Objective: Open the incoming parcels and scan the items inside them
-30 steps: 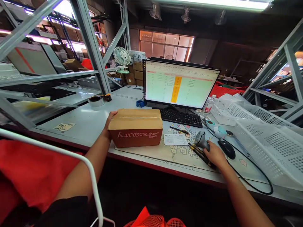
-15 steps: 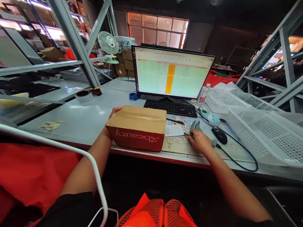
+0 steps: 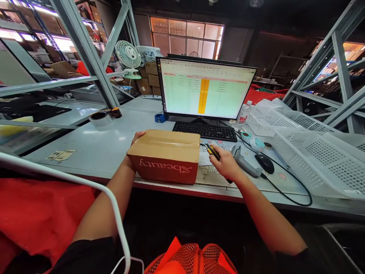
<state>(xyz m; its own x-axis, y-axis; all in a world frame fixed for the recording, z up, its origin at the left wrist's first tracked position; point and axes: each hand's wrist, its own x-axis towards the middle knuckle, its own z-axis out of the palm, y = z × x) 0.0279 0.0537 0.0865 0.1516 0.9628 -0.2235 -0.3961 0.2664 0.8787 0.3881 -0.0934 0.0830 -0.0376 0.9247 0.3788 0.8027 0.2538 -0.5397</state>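
Observation:
A cardboard box point(image 3: 167, 156) with "beauty" printed upside down on its red front sits at the table's near edge, its top taped shut. Against its left side, my left hand point(image 3: 137, 137) steadies it; most of the fingers are hidden behind the box. My right hand point(image 3: 224, 163) is closed around a yellow and black utility knife point(image 3: 213, 152), held just right of the box with its tip toward it. Under the knife lies a white paper slip point(image 3: 203, 158), partly covered. A grey barcode scanner point(image 3: 247, 164) rests to the right of that hand.
Behind the box stand a black keyboard point(image 3: 205, 131) and a monitor point(image 3: 207, 89). A black mouse point(image 3: 264, 163), a cable and white plastic baskets point(image 3: 316, 160) are on the right. Tape rolls point(image 3: 101, 118) lie at the left, a blue tape roll point(image 3: 161, 118) near the monitor.
My right hand has lifted the utility knife from beside the scanner and moved it left toward the box. My left hand and the box have stayed in place.

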